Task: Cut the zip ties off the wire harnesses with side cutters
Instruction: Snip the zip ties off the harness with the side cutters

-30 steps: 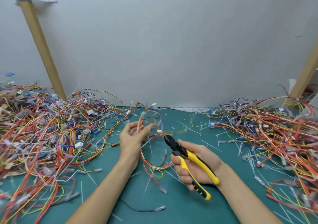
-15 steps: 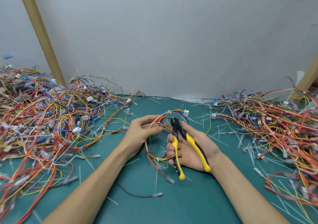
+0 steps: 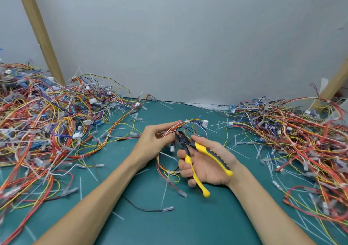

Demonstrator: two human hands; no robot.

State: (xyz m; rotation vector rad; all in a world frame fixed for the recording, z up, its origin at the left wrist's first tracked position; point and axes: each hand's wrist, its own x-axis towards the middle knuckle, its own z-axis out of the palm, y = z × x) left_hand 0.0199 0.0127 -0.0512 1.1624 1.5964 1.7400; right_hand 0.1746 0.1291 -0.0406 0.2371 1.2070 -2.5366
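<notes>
Yellow-handled side cutters (image 3: 185, 144) in right hand (image 3: 207, 166), fingers curled round handles; left hand (image 3: 153, 139) pinches wire harness (image 3: 191, 123); should nip tie only, not wires

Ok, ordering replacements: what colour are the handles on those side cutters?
The side cutters' handles are yellow with black grip inserts, clearest in the head view.

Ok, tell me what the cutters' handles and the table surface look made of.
The side cutters: handles look like smooth yellow plastic with dark, probably rubbery grip inlays; the head looks like dull dark metal. The table mat: teal, even, matte, perhaps rubber or vinyl.
</notes>
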